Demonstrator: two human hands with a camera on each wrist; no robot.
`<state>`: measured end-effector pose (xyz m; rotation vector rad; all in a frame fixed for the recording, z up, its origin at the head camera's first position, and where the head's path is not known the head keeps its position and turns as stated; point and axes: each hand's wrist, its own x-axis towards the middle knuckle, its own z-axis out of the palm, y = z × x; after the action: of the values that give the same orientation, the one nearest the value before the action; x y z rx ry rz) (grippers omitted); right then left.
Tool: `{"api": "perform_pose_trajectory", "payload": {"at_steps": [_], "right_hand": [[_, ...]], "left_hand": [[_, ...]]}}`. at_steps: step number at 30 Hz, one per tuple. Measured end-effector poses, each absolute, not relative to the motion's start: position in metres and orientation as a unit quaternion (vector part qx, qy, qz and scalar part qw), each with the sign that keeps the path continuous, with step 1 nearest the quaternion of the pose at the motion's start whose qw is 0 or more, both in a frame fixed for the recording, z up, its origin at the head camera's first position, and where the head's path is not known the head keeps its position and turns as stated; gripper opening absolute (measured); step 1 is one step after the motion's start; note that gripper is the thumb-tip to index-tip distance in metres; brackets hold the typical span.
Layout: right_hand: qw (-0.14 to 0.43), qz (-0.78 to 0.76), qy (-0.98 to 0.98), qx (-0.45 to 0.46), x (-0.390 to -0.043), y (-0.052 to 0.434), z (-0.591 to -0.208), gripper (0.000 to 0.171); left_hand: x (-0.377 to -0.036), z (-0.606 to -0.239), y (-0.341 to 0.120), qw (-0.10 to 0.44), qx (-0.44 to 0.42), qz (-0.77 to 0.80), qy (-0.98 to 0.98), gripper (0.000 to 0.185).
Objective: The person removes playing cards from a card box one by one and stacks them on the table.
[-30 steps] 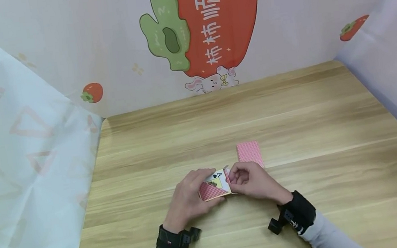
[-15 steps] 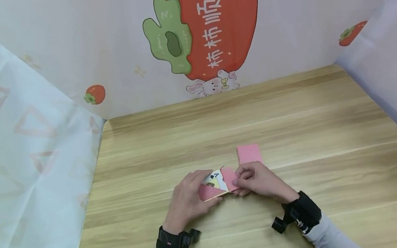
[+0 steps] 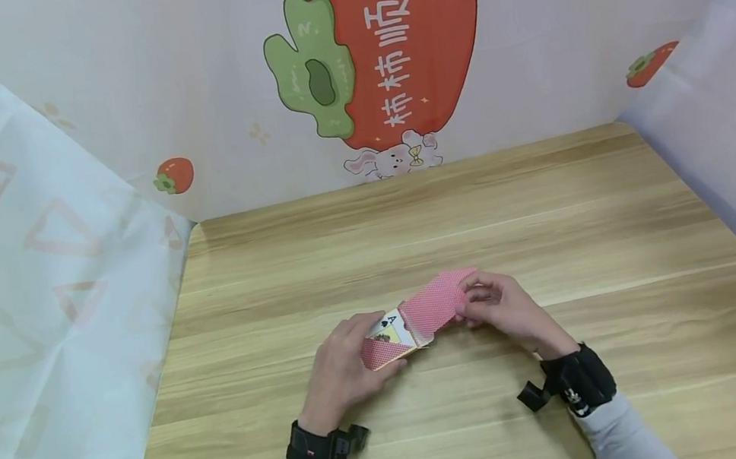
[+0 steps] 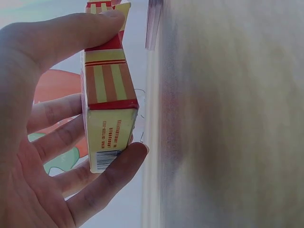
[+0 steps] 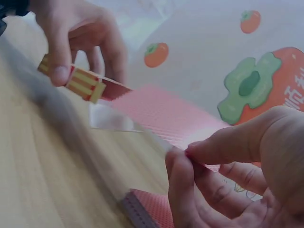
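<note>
My left hand point(image 3: 343, 363) grips a playing card box point(image 4: 111, 85) from both sides, thumb on one edge and fingers on the other. The box shows an ace of spades picture in the head view, and a barcode on its end in the left wrist view. At its open right end, red-backed playing cards point(image 3: 434, 304) slant out. My right hand point(image 3: 509, 308) pinches their outer end between thumb and fingers. Below that hand, a stack of red-backed cards point(image 5: 152, 206) lies on the table, mostly covered by the held cards in the head view.
The wood-grain table point(image 3: 277, 271) ends at a white printed backdrop point(image 3: 219, 87) with a large red persimmon drawing. White cloth point(image 3: 23, 341) hangs along the left side, and another sheet point(image 3: 724, 101) stands on the right.
My right hand has gone from the box's open end to the upper right, drawing red-backed cards out of it. My left hand stays around the box, shifted slightly left.
</note>
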<state>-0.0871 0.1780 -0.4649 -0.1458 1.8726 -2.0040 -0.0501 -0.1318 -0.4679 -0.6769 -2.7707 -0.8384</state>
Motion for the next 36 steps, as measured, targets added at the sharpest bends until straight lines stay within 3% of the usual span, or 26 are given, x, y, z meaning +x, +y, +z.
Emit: {"api": "perform_pose_trajectory", "payload": {"at_steps": [9,16,20,36], "right_hand": [[0.161,-0.784,0.6,0.008,-0.101,0.197,-0.463,0.026],[0.116,-0.744,0.655,0.064,-0.115,0.202,-0.469,0.044],[0.09,-0.712,0.693,0.065,-0.117,0.201,-0.475,0.046],[0.009,-0.538,0.842,0.041,-0.121,0.192,-0.481,0.028]], "left_hand": [[-0.052,-0.468,-0.132,0.078,-0.223,-0.28,-0.931,0.078],[-0.055,-0.469,-0.131,0.077,-0.227,-0.282,-0.929,0.078],[-0.054,-0.471,-0.132,0.074,-0.226,-0.285,-0.929,0.077],[-0.054,-0.473,-0.133,0.076,-0.23,-0.282,-0.928,0.076]]}}
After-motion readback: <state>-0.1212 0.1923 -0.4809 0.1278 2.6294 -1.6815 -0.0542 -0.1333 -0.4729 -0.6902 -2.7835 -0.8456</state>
